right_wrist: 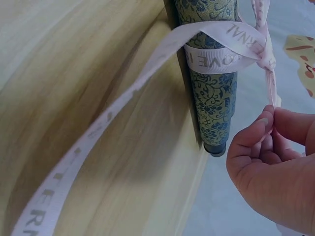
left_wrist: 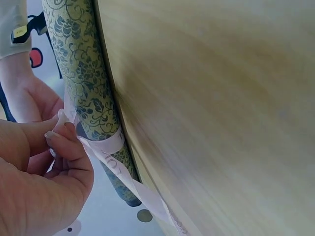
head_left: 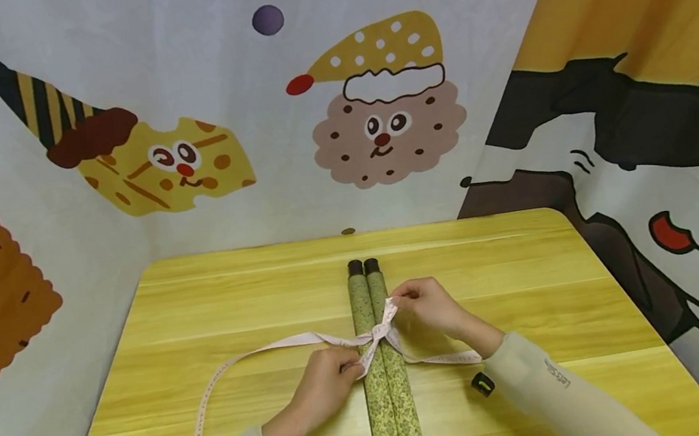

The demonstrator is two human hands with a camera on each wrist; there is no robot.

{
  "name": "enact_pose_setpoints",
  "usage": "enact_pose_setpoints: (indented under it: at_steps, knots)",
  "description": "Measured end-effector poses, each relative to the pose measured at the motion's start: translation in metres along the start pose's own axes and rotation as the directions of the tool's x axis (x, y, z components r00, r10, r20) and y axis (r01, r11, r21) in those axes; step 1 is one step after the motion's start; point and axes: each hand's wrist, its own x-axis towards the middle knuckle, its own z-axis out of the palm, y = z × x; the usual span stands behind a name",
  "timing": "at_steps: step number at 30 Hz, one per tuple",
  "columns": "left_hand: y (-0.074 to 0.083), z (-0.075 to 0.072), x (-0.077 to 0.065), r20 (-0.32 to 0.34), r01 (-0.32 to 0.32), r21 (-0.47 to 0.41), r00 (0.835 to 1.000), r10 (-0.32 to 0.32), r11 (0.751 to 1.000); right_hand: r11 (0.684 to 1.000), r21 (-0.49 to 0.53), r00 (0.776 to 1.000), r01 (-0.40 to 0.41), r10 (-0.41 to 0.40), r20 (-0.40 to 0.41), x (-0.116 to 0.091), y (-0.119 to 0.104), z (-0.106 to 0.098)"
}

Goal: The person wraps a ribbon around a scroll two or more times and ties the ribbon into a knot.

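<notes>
Two rolled scrolls (head_left: 380, 407) in green patterned brocade with dark end knobs lie side by side, pointing away from me. A pale pink ribbon (right_wrist: 211, 60) with printed letters wraps around them, knotted on top. My left hand (head_left: 327, 381) pinches a piece of the ribbon just left of and below the knot (head_left: 381, 331). On the far right side, my right hand (head_left: 431, 303) pinches another piece between thumb and fingertips, drawn up from the knot. In the left wrist view, the fingers hide most of the ribbon they hold.
One long ribbon tail curves left across the yellow wood-grain table (head_left: 201, 306); a shorter one runs right, under my right forearm. A small black piece (head_left: 482, 384) shows beside the right sleeve (head_left: 553, 376). Behind the table hangs a cartoon-printed cloth (head_left: 220, 57).
</notes>
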Motion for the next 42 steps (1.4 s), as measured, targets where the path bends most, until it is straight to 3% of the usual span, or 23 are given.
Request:
enact_pose_setpoints:
  at_steps: [2, 9, 18, 24, 34, 42]
  knots:
    - [0.001, 0.001, -0.002, 0.011, 0.010, -0.006, 1.000, -0.009, 1.000, 1.000, -0.001, 1.000, -0.010, 0.010, -0.010, 0.001, 0.001, 0.000]
    - [0.002, 0.002, -0.006, 0.027, -0.003, -0.019, 1.000, 0.003, 1.000, 0.997, 0.046, 0.997, -0.059, 0.061, -0.041, 0.018, 0.039, 0.000]
    - [0.004, 0.001, -0.011, 0.049, -0.001, -0.031, 0.999, 0.002, 1.000, 0.996, 0.054, 0.991, -0.071, 0.077, -0.106, 0.024, 0.045, -0.002]
    - [0.002, -0.003, -0.014, 0.047, 0.001, -0.036, 0.999, 0.001, 0.999, 0.989, 0.101, 0.987, -0.111, 0.122, -0.106, 0.026, 0.052, -0.008]
    - [-0.008, -0.009, -0.015, 0.056, 0.023, -0.017, 0.998, -0.022, 1.000, 0.982, 0.096, 0.978, -0.162, 0.173, -0.119, 0.024, 0.059, -0.013]
    - [-0.016, -0.016, -0.010, -0.004, 0.059, 0.038, 0.998, -0.059, 0.998, 0.961, 0.173, 0.969, -0.218, 0.234, -0.079, 0.017, 0.065, -0.017]
